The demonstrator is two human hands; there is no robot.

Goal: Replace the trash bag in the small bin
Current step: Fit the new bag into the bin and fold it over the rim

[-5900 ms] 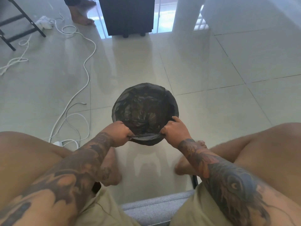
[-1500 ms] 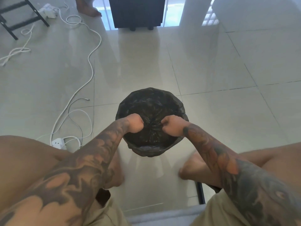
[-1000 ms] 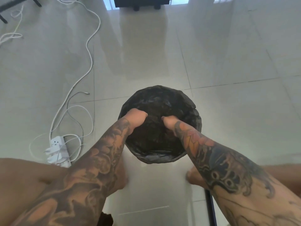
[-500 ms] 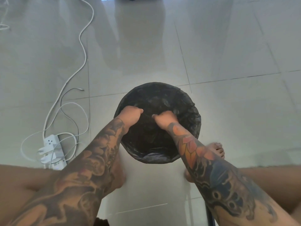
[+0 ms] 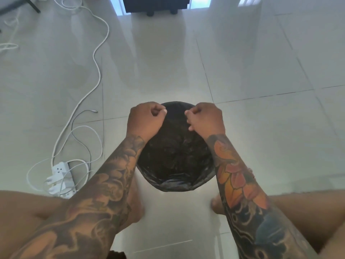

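The small round bin (image 5: 175,186) stands on the tiled floor between my feet, lined with a black trash bag (image 5: 175,152) whose edge is folded over the rim. My left hand (image 5: 144,118) and my right hand (image 5: 205,116) hover as curled fists over the far part of the bin's mouth, a short gap between them. No bag film shows inside either fist. Both forearms cross the bin's left and right rims and hide them.
A white power strip (image 5: 60,176) with tangled white cables (image 5: 97,58) lies on the floor to the left. A dark wheeled unit (image 5: 160,4) stands at the far edge. My bare feet (image 5: 217,204) rest just behind the bin.
Both fists have come up out of the bin, where they were pressing the bag down, and now sit higher over its far rim. The view has tilted up.
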